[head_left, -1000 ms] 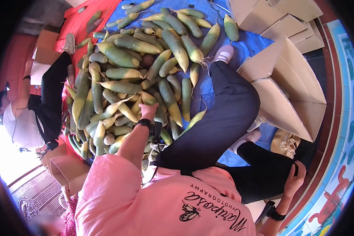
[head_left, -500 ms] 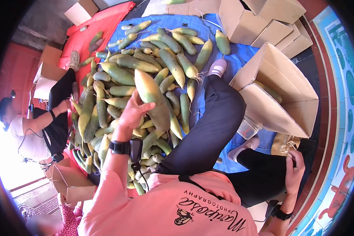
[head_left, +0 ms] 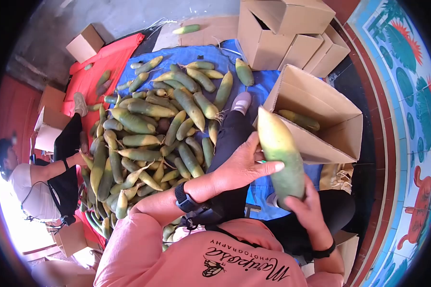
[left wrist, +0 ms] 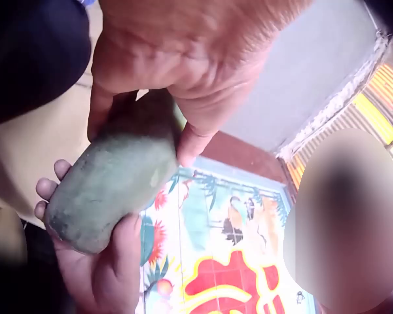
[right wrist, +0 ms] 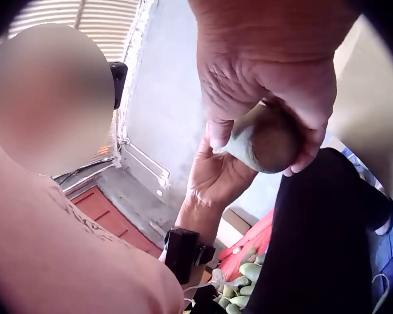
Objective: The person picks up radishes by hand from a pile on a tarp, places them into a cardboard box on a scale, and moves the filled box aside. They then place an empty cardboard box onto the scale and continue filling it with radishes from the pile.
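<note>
A large green radish, pale yellow at its pointed tip and green at the blunt end, is held up in front of the body. My left hand grips it around the middle, thumb across the near side. Lower down, my right hand holds the blunt green end. The left wrist view shows fingers of both hands curled about the radish. From the right wrist, its blunt end faces the camera between thumb and fingers. Just beyond the radish stands an open cardboard box with another radish inside.
A big heap of green radishes covers much of the blue tarp. More cardboard boxes stand at the back right. Another person sits at the left by the red sheet. A painted tile wall borders the right.
My left hand reached into the heap, lifted a radish and carried it right. My right hand has left the knee and now holds its blunt end. The head view has swung right.
</note>
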{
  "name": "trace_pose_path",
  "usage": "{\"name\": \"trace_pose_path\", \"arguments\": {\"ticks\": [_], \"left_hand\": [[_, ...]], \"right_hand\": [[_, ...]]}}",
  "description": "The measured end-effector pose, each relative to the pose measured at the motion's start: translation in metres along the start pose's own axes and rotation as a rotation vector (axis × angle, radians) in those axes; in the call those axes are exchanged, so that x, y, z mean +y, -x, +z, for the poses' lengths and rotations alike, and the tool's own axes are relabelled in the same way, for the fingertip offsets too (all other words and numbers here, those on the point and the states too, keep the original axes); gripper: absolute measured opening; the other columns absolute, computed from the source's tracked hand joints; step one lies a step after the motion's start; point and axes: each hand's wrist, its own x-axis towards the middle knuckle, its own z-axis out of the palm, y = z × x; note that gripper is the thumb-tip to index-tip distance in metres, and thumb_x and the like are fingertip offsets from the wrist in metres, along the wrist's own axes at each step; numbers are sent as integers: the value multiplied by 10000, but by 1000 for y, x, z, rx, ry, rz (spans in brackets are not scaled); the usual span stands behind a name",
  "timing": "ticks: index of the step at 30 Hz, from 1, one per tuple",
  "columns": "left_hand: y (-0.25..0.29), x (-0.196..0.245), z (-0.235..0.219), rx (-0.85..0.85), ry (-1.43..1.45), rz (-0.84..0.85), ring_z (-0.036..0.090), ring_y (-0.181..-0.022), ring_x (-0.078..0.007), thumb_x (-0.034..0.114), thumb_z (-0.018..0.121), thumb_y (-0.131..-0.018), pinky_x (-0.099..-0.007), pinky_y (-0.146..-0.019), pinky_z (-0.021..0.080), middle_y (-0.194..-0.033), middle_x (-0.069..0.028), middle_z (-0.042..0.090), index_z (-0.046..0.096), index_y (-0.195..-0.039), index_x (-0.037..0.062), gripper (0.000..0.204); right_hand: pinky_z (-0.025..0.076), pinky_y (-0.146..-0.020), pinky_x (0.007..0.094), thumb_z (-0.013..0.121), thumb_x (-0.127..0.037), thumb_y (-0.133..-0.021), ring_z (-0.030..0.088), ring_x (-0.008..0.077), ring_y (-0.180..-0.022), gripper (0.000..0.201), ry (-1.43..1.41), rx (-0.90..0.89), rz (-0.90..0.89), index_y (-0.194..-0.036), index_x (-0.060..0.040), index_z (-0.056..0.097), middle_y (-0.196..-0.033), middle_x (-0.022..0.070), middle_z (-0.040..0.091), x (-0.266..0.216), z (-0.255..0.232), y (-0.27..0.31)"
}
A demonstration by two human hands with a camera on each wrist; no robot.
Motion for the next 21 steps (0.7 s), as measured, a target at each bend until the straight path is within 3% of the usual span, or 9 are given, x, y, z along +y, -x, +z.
{"name": "trace_pose_path", "arguments": {"ticks": [1, 3, 5, 6, 7, 9, 13, 17, 21], "left_hand": [[-8, -6, -5, -12, -4, 1, 480, -1223, -219, 223, 737, -836, -380, -986, 440, -1248, -134, 503, 279, -1385, 20, 743], [-22, -21, -15, -72, -376, 27, 493, -1208, -241, 213, 686, -881, -367, -1029, 398, -1337, -131, 452, 267, -1421, 20, 710], [-31, -16, -14, 39, -891, 236, 443, -1251, -350, 293, 704, -842, -415, -1051, 361, -1369, -221, 398, 378, -1371, 20, 678], [-40, -15, -14, 70, -1024, 300, 399, -1280, -377, 276, 711, -824, -427, -1067, 342, -1399, -237, 357, 389, -1369, 30, 679], [-48, -15, -14, 101, -1154, 365, 356, -1310, -405, 259, 718, -807, -438, -1083, 323, -1429, -253, 316, 400, -1368, 40, 681], [-67, -21, -19, 123, -1364, 362, 263, -1360, -437, 238, 723, -783, -438, -1110, 291, -1486, -265, 204, 404, -1380, 51, 702], [-79, -28, -22, 58, -1404, 314, 252, -1373, -427, 215, 740, -766, -431, -1108, 295, -1494, -260, 192, 430, -1353, 34, 688], [-77, -26, -26, 11, -1444, 316, 352, -1314, -420, 208, 752, -756, -421, -1041, 379, -1484, -259, 204, 440, -1339, 26, 686], [-77, -23, -24, -15, -1474, 307, 444, -1231, -413, 210, 766, -744, -415, -974, 439, -1495, -256, 164, 447, -1332, 17, 697]], "right_hand": [[419, -964, 330, 729, -225, -796, 531, 184, -1108, 684, -137, 50, 114, -1356, 18, 419, -1206, 94, 559, -9, -11, 5], [519, -800, 323, 717, -450, -737, 617, 193, -954, 802, -43, 239, 143, -1310, 47, 456, -1103, 106, 609, -31, -32, 8], [508, -764, 302, 716, -516, -707, 608, 177, -944, 839, 181, 338, 99, -1287, 44, 483, -1094, 103, 608, -44, -64, 9], [485, -804, 302, 698, -513, -720, 590, 177, -975, 832, 231, 370, 58, -1291, 52, 480, -1109, 106, 603, -55, -75, 6], [400, -965, 322, 701, -436, -739, 554, 197, -1064, 765, 236, 362, 35, -1290, 50, 490, -1146, 103, 599, -68, -87, 3], [409, -951, 323, 686, -391, -749, 555, 198, -1058, 717, 394, 431, -33, -1276, 53, 491, -1129, 112, 599, -85, -106, -12], [436, -906, 330, 646, -338, -784, 580, 213, -1018, 628, 686, 416, -64, -1251, 53, 493, -1081, 152, 617, -81, -157, -61], [450, -904, 367, 682, -342, -762, 612, 330, -1020, 529, 1007, 181, 241, -1154, -7, 567, -1051, 200, 646, -52, -189, -125], [450, -905, 388, 694, -353, -762, 600, 351, -1044, 547, 1087, 4, 383, -1179, -22, 565, -1095, 206, 636, -16, -185, -177]]}}
